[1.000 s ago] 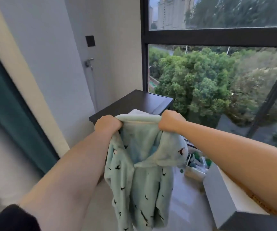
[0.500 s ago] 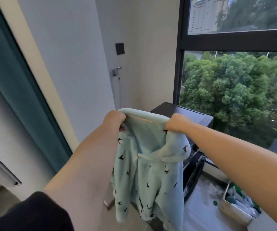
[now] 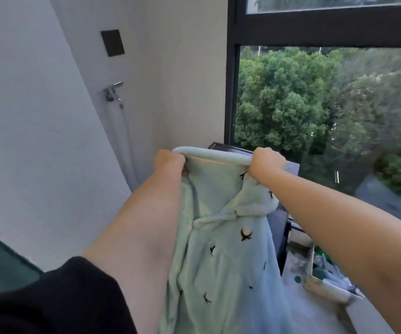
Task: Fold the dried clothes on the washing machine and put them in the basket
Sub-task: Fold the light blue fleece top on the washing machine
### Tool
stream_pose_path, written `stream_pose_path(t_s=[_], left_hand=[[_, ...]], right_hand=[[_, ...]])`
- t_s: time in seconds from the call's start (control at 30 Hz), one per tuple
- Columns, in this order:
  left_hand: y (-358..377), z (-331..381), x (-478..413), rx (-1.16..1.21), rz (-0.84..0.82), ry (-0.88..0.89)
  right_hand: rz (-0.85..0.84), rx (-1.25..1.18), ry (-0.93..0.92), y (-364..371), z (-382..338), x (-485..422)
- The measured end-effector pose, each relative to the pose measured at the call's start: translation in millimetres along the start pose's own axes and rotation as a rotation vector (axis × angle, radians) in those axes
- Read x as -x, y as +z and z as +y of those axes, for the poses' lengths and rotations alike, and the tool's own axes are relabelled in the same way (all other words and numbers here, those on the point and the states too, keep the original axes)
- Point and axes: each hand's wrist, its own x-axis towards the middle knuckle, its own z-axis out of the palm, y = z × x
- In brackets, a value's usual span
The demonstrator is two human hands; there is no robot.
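Balcony corner, window [image 3: 315, 116] on the right. Left hand [image 3: 169, 162] and right hand [image 3: 265, 162] are each clamping the fleece top [image 3: 218, 237] by its upper edge, stretching it wider than a second ago. It's hanging mid-air before the washing machine [image 3: 291, 168], folding still pending.

Pale mint fleece garment [image 3: 221, 237] with small black bird marks is up in the air, top edge pulled taut between left hand [image 3: 169, 162] and right hand [image 3: 265, 162], both fists curled round it, the rest hanging down in loose folds, right in front of the dark washing machine [image 3: 279, 220]
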Motion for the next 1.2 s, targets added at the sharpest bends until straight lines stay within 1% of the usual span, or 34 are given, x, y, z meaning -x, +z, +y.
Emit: stream_pose_path(t_s=[0.1, 0.17, 0.23, 0.3, 0.37, 0.43, 0.53, 0.6, 0.63, 0.7, 0.77, 0.8, 0.83, 0.87, 0.9, 0.97, 1.0, 1.03, 1.13, 1.2], left_hand=[[52.0, 13.2, -57.1, -0.028, -0.097, -0.004], [80.0, 20.0, -82.0, -0.058, -0.178, -0.019], [106.2, 23.8, -101.8, -0.046, -0.259, -0.059], [133.9, 24.2, -124.0, -0.043, -0.328, -0.094], [155.7, 24.4, -143.4, -0.048, -0.378, -0.12], [173.5, 26.8, -162.3, -0.055, -0.396, -0.115], [193.9, 39.2, -183.0, -0.018, -0.437, -0.097], [207.8, 49.6, -196.5, 0.023, -0.449, -0.028], [214.5, 55.0, -203.9, 0.029, -0.482, 0.006], [225.7, 63.2, -217.4, 0.054, -0.618, 0.028], [226.5, 64.3, -222.6, 0.041, -0.834, 0.001], [223.4, 62.3, -223.8, -0.014, -0.893, 0.021], [219.1, 57.4, -228.0, -0.091, -0.899, 0.09], [212.2, 51.4, -232.9, -0.189, -0.845, 0.194], [205.0, 43.6, -240.6, -0.302, -0.755, 0.306], [184.2, 30.2, -251.0, -0.554, -0.63, 0.443], [171.0, 23.9, -252.5, -0.677, -0.632, 0.444], [160.9, 18.7, -253.9, -0.781, -0.676, 0.409], [123.8, 8.0, -241.3, -1.019, -0.919, 0.132], [107.1, 0.1, -234.8, -1.229, -1.01, 0.023]], right_hand=[[-0.033, 0.01, 0.17, 29.4, 7.0, -63.1], [-0.082, -0.061, 0.3, 48.9, 14.4, -96.9], [-0.129, -0.206, 0.446, 64.1, 21.7, -122.3], [-0.155, -0.417, 0.585, 79.1, 28.1, -144.0], [-0.129, -0.596, 0.709, 91.0, 33.0, -159.5], [-0.085, -0.643, 0.767, 101.1, 35.1, -174.5], [0.006, -0.636, 0.764, 108.6, 37.9, -197.5], [0.081, -0.6, 0.749, 105.2, 39.5, -212.1], [0.114, -0.585, 0.739, 103.1, 39.3, -221.1], [0.13, -0.569, 0.716, 99.8, 35.5, -232.2], [0.045, -0.561, 0.71, 102.9, 24.7, -232.3], [-0.011, -0.552, 0.691, 107.9, 19.2, -228.7], [-0.058, -0.526, 0.662, 113.1, 11.2, -222.4], [-0.087, -0.489, 0.632, 118.9, 3.3, -215.9], [-0.1, -0.466, 0.598, 123.8, -5.0, -209.2], [-0.099, -0.44, 0.521, 132.2, -22.0, -194.4], [-0.113, -0.405, 0.474, 134.8, -30.2, -184.8], [-0.157, -0.345, 0.424, 137.1, -38.2, -176.0], [-0.404, -0.135, 0.248, 142.4, -61.3, -139.5], [-0.559, -0.035, 0.188, 147.0, -71.4, -119.2]])
